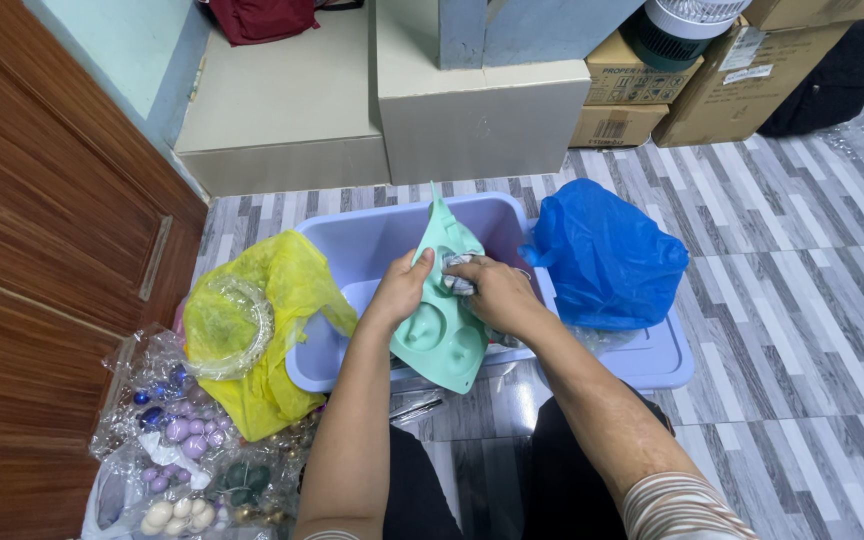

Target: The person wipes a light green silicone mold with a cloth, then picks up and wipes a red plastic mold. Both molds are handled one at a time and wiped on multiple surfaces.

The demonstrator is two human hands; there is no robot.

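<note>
Hands (452,290) grip green mould (442,330).

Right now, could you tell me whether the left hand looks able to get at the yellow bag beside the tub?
Probably yes: the yellow bag lies close on the left hand's own side with nothing between them, though that hand is gripping the green mould.

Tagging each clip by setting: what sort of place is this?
Probably a home room used for storage: wood-look plank floor, stacked cardboard boxes, a wooden door, and a plastic tub on the floor.

2 plastic bags (607,260), 1 tub (372,240), 1 mould (442,330)
</note>
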